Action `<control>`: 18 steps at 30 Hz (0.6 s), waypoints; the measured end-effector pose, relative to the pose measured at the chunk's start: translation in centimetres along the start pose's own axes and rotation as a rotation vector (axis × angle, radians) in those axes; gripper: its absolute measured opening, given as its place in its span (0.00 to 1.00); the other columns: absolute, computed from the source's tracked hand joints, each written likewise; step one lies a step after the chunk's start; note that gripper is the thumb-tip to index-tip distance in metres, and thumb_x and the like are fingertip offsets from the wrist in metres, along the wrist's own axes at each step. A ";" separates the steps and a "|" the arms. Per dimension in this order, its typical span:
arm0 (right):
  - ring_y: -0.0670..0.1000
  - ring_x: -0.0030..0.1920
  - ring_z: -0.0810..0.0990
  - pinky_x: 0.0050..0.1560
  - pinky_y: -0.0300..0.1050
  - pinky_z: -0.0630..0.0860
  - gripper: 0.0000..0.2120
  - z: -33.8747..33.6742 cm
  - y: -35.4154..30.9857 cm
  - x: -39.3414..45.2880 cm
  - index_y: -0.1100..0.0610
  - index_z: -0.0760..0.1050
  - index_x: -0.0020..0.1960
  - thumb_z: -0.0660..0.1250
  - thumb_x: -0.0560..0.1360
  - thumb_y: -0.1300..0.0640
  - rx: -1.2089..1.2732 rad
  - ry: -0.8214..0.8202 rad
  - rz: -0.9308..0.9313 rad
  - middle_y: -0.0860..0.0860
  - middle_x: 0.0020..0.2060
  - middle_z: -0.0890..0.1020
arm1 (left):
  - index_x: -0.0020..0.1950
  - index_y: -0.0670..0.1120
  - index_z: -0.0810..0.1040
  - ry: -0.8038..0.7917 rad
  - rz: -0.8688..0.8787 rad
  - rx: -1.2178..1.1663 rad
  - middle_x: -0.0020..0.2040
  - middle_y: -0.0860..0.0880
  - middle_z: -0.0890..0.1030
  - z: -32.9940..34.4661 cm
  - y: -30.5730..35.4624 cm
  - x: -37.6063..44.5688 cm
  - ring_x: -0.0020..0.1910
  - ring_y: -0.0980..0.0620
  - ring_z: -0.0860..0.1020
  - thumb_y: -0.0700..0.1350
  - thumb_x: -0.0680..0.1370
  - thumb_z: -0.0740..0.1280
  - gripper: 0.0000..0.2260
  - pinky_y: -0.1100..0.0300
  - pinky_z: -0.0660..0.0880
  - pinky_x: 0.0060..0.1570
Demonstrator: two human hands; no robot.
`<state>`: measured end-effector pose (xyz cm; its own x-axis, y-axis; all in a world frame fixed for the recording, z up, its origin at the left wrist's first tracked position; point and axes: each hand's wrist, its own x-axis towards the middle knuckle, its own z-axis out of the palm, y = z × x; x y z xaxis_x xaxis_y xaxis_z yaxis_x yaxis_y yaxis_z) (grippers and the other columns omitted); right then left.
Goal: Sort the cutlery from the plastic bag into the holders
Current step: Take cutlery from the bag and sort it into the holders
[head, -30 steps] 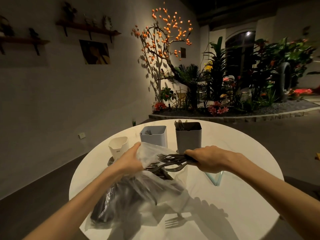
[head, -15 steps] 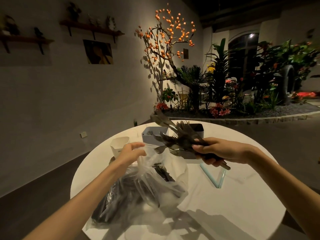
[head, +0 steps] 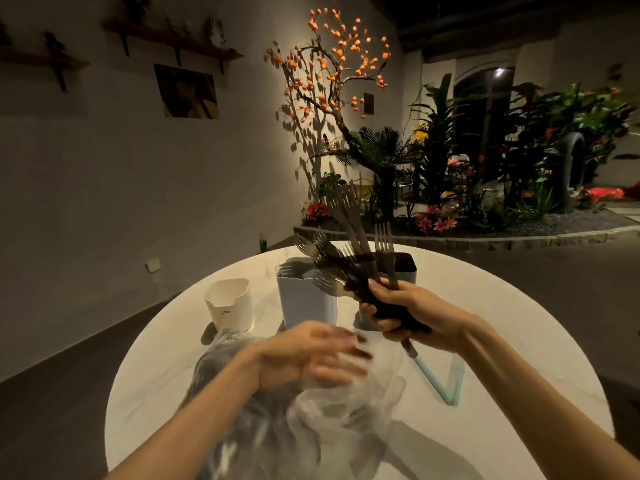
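Gripping a bundle of forks (head: 349, 261), the right hand (head: 414, 315) holds them above the plastic bag (head: 332, 417).

Clear crinkly plastic bag (head: 332, 420); dull metal forks (head: 349, 258); matt plastic holders (head: 304, 299); smooth glossy table (head: 519, 341).

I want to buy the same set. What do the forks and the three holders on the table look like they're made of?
The forks held in the right hand look like metal with a dull, dark finish; the tines catch faint glints. The white holder, pale blue holder and grey holder look like matte moulded plastic, with smooth walls and rounded corners, though coated metal can't be ruled out.
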<state>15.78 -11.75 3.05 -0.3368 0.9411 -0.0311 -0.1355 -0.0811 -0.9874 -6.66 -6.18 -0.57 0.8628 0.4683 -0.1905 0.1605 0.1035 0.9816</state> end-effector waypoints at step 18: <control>0.38 0.55 0.76 0.62 0.31 0.72 0.21 5.2 14.4 8.1 0.39 0.57 0.74 0.56 0.84 0.52 -0.857 0.402 -0.203 0.37 0.62 0.73 | 0.55 0.45 0.86 0.499 0.285 -0.511 0.62 0.40 0.82 -2.9 -8.1 4.8 0.64 0.42 0.79 0.49 0.65 0.77 0.19 0.46 0.74 0.64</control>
<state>6.22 -7.05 -10.62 -0.0164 0.9657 0.2593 0.6228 0.2127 -0.7529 -5.20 -2.27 -9.51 0.4998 0.8655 -0.0335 -0.3817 0.2548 0.8885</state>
